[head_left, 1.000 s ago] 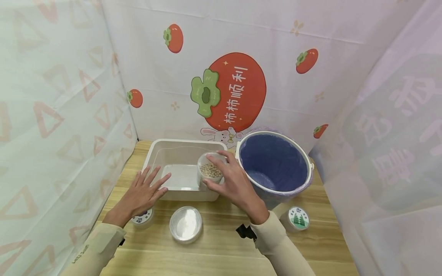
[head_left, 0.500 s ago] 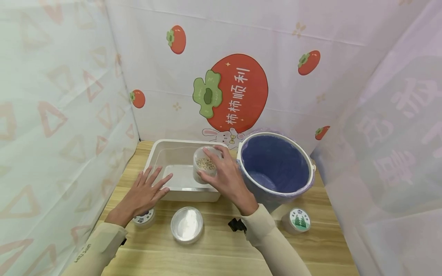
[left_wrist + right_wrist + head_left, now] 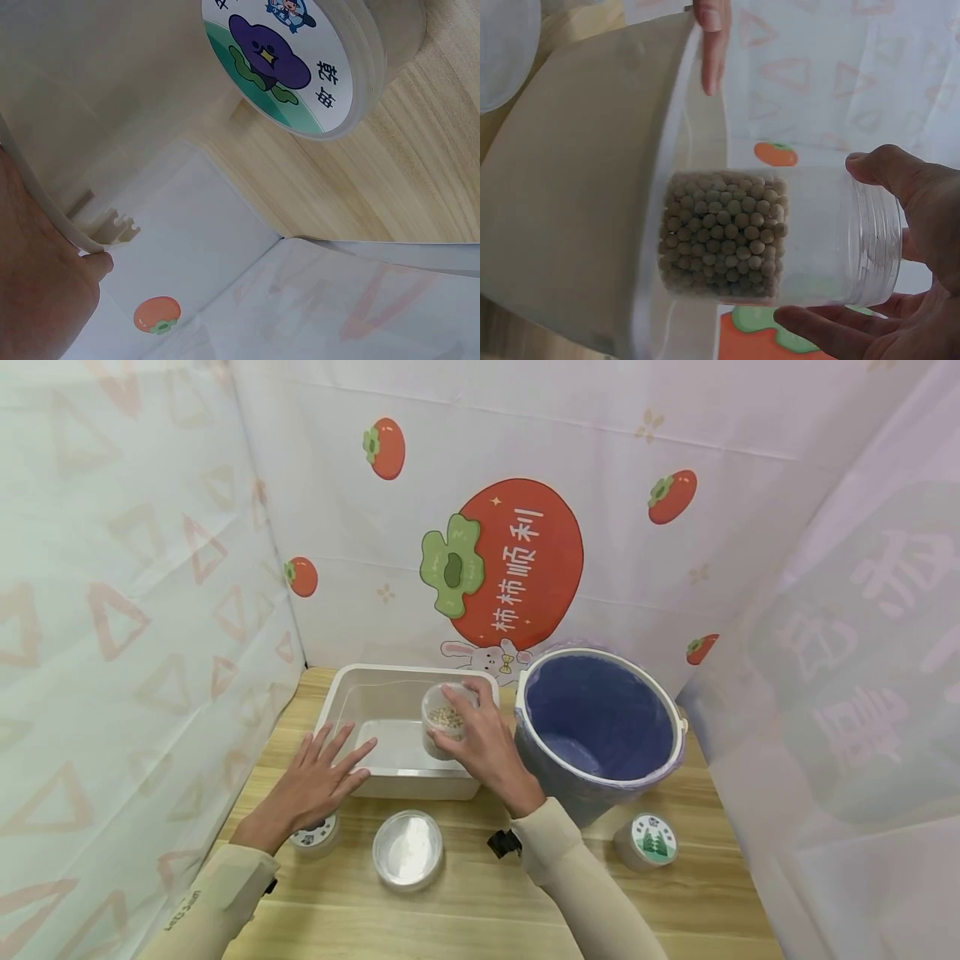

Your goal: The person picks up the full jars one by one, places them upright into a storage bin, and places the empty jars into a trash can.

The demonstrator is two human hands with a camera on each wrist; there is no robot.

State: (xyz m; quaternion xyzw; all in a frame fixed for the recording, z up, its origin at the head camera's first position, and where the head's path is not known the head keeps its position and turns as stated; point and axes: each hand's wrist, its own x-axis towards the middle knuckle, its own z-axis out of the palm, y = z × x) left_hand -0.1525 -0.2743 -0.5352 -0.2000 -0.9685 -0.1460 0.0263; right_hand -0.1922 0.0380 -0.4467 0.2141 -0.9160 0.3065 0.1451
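In the head view, my right hand [image 3: 491, 743] grips a clear plastic jar [image 3: 442, 737] round its upper end, over the right part of a white basin [image 3: 420, 783]. Small beige balls [image 3: 724, 232] fill roughly the lower half of the jar, as the right wrist view shows. The jar's mouth has no lid on it. My left hand [image 3: 311, 783] rests at the basin's left front rim with fingers spread. Just below that hand stands a jar with a purple picture on top [image 3: 270, 60], partly hidden from the head camera.
A clear round lid-like piece [image 3: 407, 852] lies on the wooden table [image 3: 405, 927] before the basin. To the right stand a blue bucket [image 3: 600, 727] with a white rim and a jar with a green-pictured top [image 3: 651, 843]. Printed cloth walls [image 3: 360, 610] enclose the table.
My right hand has carried the jar a little left and away over the basin, then held nearly still over the last half second. My left hand stays at the rim.
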